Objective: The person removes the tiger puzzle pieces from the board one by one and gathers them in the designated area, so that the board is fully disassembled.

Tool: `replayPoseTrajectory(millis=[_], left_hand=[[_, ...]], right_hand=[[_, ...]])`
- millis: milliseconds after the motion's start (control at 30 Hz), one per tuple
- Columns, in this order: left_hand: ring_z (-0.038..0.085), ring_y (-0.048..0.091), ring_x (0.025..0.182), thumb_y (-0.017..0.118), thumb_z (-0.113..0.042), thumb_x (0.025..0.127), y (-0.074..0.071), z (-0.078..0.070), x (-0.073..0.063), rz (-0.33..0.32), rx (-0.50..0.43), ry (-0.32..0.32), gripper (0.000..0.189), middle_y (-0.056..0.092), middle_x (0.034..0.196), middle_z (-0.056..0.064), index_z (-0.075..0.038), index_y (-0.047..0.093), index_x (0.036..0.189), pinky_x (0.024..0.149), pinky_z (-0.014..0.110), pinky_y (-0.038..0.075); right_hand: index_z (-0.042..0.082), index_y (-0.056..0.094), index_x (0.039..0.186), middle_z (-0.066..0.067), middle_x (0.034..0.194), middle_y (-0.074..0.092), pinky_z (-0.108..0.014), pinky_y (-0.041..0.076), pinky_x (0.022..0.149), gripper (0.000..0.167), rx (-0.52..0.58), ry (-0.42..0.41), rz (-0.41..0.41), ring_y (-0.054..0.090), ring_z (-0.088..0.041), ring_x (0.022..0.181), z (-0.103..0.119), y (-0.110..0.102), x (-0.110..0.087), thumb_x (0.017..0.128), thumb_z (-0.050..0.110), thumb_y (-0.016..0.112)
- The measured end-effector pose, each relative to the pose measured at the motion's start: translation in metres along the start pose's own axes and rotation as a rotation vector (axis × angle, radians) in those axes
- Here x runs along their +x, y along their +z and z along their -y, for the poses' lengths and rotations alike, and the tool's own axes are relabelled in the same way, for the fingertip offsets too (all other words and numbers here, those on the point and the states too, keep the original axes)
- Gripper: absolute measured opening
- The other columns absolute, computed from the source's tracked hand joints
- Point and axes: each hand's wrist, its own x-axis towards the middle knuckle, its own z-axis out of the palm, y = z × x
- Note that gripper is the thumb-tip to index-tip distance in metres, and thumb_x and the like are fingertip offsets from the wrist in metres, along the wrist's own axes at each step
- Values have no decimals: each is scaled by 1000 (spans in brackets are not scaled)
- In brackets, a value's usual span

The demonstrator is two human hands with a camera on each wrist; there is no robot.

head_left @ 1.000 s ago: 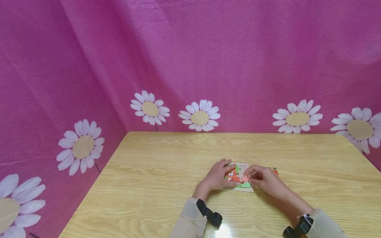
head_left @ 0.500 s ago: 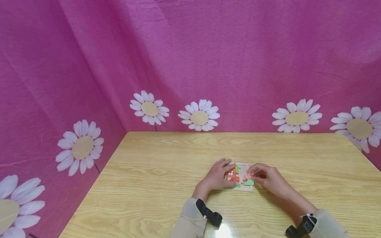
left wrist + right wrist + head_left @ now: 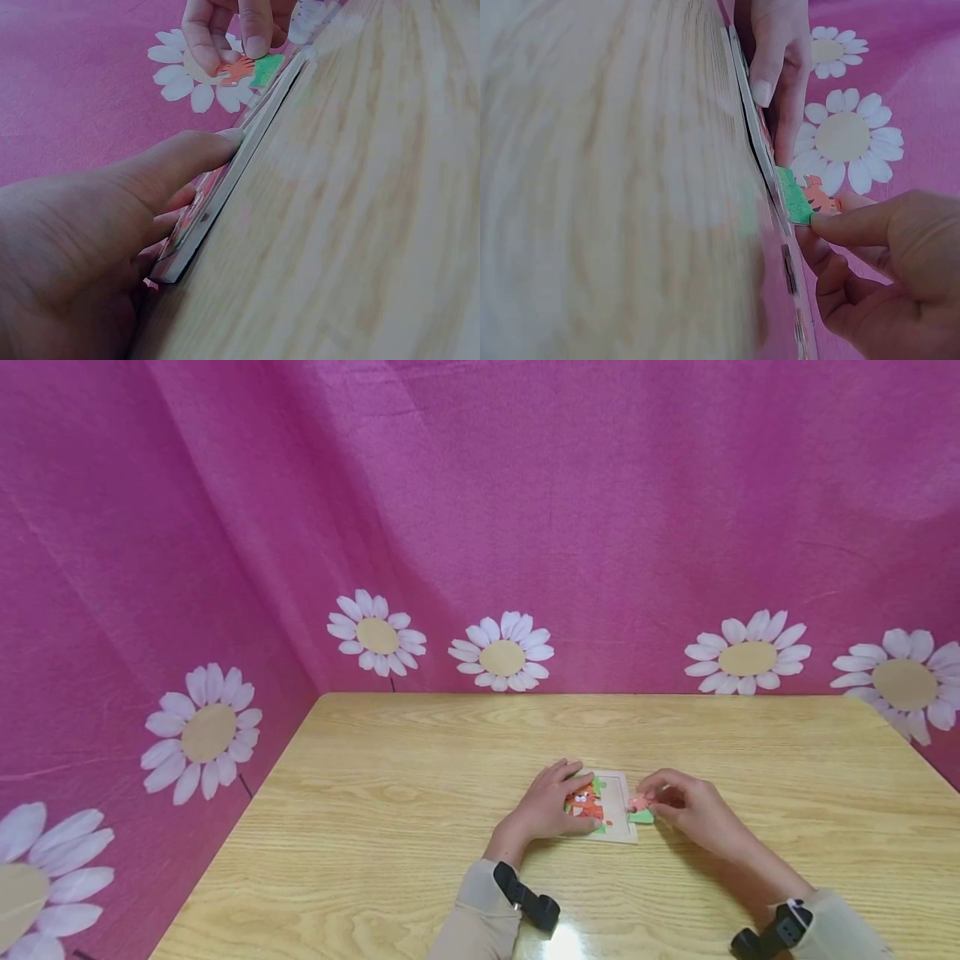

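In the head view, my left hand [image 3: 546, 806] rests over the left part of a jigsaw puzzle board [image 3: 621, 835]. Its thumb touches the near edge, and the fingers spread across the orange animal picture [image 3: 582, 799]. The board's right half shows a bare pale bed. Just past the board's right edge, my right hand [image 3: 693, 810] pinches an orange-and-green puzzle piece [image 3: 641, 817] between thumb and fingertips. From the right wrist, that piece [image 3: 799, 199] appears tilted beside the board's edge. The left wrist view shows my left thumb lying along the pale frame [image 3: 225, 191].
Flat loose pieces [image 3: 790, 270] lie on the table beyond the board in the right wrist view; the right hand hides them from the head view. A wood-grain table [image 3: 420, 777] carries everything. A pink curtain with daisies [image 3: 480, 527] hangs behind and at the left.
The right hand has moved right, carrying the orange-and-green puzzle piece from over the board's lower right to beyond its right edge. The left hand has stayed in place.
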Motion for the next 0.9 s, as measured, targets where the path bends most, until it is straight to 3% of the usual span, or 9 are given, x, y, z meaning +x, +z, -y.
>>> replayPoseTrajectory(millis=[300,733,900], left_hand=[[22,21,148,75,-34,90,-3,-2,-4,-22,-12,31,67,36,157,6,-12,50,149,120,35,15],[20,18,149,75,-38,89,0,0,0,-2,-2,-8,71,33,159,2,-16,47,151,120,34,12],[20,18,149,76,-38,89,-2,-2,-2,-4,-2,-7,71,33,159,2,-16,47,151,120,34,12]], right_hand=[[2,70,103,-6,95,68,-24,53,66,27,-50,32,-10,61,-12,79,-9,-12,-4,83,-17,69],[5,69,100,-8,95,69,-24,54,65,32,-122,-36,-95,62,-9,76,-24,-26,-11,79,-19,72],[5,69,100,-9,94,69,-23,52,63,32,-136,-24,-116,61,-8,76,-30,-32,-13,78,-19,73]])
